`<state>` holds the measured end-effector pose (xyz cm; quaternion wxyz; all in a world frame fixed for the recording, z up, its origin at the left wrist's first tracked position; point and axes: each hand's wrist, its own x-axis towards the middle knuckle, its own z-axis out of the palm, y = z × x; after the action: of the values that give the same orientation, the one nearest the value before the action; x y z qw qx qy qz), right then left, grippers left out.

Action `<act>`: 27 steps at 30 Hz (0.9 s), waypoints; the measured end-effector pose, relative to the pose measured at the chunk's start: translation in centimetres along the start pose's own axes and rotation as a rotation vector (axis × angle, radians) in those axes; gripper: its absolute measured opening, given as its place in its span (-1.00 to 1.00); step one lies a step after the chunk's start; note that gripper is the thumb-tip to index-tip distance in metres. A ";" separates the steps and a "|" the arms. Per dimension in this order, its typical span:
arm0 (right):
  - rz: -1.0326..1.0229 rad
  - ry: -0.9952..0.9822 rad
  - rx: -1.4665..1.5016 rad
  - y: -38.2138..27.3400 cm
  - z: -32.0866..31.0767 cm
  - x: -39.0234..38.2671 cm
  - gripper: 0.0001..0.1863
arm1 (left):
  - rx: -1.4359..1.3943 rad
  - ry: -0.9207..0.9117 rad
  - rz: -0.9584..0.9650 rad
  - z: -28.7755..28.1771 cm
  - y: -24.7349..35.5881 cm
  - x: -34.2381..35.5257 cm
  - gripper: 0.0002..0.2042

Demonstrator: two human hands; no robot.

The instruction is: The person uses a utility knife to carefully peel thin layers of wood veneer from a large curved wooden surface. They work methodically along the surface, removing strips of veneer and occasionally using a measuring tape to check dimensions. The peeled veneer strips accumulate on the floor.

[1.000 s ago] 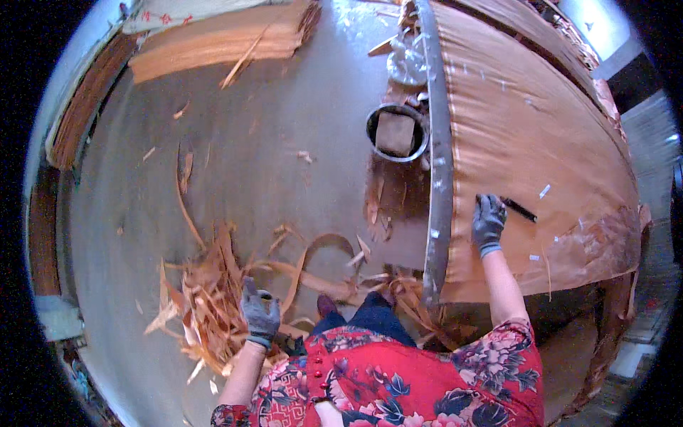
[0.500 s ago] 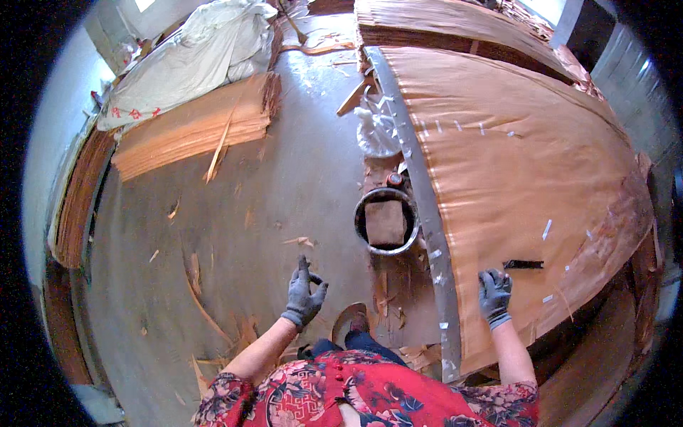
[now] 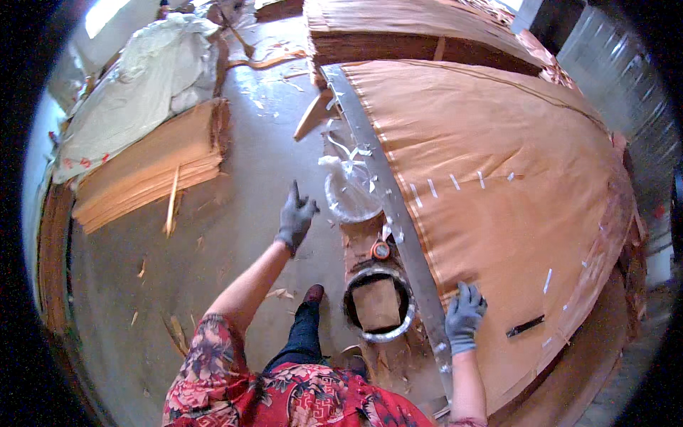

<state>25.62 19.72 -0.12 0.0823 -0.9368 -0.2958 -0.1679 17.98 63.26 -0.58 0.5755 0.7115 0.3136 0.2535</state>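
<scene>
Currently, your left hand (image 3: pixel 296 219), mid-frame, is loosely spread; lower right, your right hand (image 3: pixel 464 319) is unclenched over the veneer sheet (image 3: pixel 526 242).

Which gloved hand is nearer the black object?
The right hand, by the edge of the wood sheet on which the black object lies; the left hand is out over the floor.

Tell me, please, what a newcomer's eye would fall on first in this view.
Most likely the broad orange-brown sheet filling much of the right side, with a thin black object lying on it and the grey-gloved right hand by its left edge. Next, the round basin holding a brown block, left of the sheet. The red floral shirt at the bottom also stands out.
</scene>
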 end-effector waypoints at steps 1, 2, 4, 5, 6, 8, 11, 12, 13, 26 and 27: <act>0.033 -0.053 -0.018 0.0 0.0 -0.4 -0.64 | 0.056 -0.005 -0.010 1.0 -0.1 4.2 -0.24; 0.056 -0.102 -0.031 0.1 -0.2 -0.3 -0.64 | 0.112 0.001 -0.017 1.9 -0.2 7.9 -0.22; 0.073 -0.139 -0.071 0.4 -0.5 -0.3 -0.64 | 0.199 -0.034 -0.098 4.6 -0.8 13.7 -0.20; 0.061 -0.132 -0.087 0.6 -0.5 -0.4 -0.64 | 0.251 -0.044 -0.135 5.5 -1.1 16.2 -0.19; 0.035 -0.119 -0.079 0.2 0.1 0.0 -0.64 | 0.343 -0.023 -0.113 5.7 -3.6 19.1 -0.16; 0.041 -0.122 -0.093 0.6 0.3 -0.5 -0.66 | 0.684 0.067 0.034 8.9 -4.2 20.9 -0.08; 0.093 -0.147 -0.092 0.4 -0.5 -0.8 -0.70 | 0.559 -0.060 -0.258 12.0 -3.4 21.8 -0.03; 0.099 -0.149 -0.078 0.2 -0.4 -0.7 -0.71 | 0.540 -0.065 -0.302 12.2 -3.6 22.1 -0.02; 0.102 -0.152 -0.063 0.2 -0.4 -0.6 -0.71 | 0.364 -0.047 -0.363 12.1 -3.1 22.0 -0.01; 0.083 -0.065 -0.030 -0.4 -0.8 0.3 -0.70 | -0.901 0.096 0.095 -11.8 9.5 12.7 -0.36; 0.092 -0.054 -0.033 -0.2 -1.2 0.0 -0.71 | -0.848 0.091 0.104 -12.6 12.8 9.9 -0.38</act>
<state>25.19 19.62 0.99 0.0665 -0.9549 -0.2516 -0.1433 17.52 77.05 14.53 0.7889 0.4150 0.1703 0.4200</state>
